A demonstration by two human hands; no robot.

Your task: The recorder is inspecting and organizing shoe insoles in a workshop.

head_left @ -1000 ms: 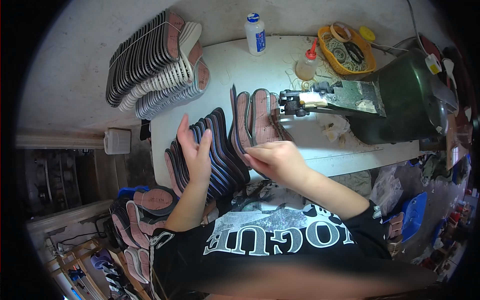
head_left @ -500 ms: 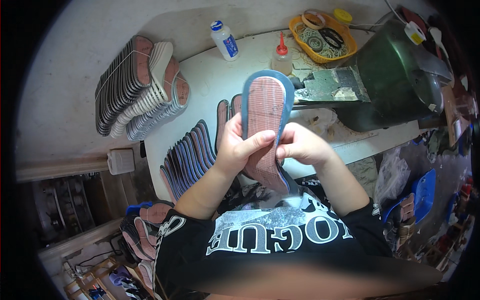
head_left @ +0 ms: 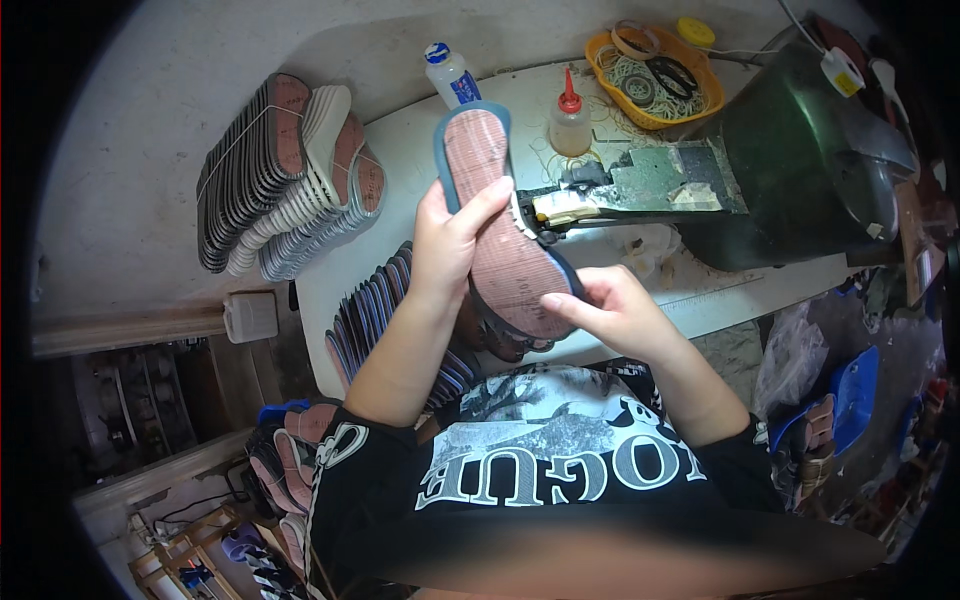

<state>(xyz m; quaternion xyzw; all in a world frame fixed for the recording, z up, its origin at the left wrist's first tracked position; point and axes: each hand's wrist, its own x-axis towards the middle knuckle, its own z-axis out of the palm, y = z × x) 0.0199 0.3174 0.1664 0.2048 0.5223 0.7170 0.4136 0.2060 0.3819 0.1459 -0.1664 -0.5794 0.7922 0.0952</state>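
Note:
A shoe insole point(head_left: 515, 278) with a pinkish ribbed face and a dark blue-grey rim is held up slantwise over the table, its upper end leaning left. My left hand point(head_left: 448, 240) grips its narrow middle from the left, thumb on the pinkish face. At its lower right end, my right hand point(head_left: 625, 312) pinches the edge between thumb and fingers. The insole's right edge lies by the working end of a green machine point(head_left: 665, 182); whether they touch I cannot tell. Below my left forearm stands a row of similar insoles point(head_left: 375, 310), partly hidden.
Tied stacks of insoles point(head_left: 245, 180) lean against the wall at far left. Along the back stand a white bottle point(head_left: 450, 75), a red-tipped glue bottle point(head_left: 571, 130) and a yellow basket point(head_left: 655, 110) of cords and rings. A blue stool point(head_left: 855, 400) is at right.
The insole has tipped leftward, and its middle now lies beside the machine's end. My left hand has moved up and left; my right hand has shifted down to the insole's lower end.

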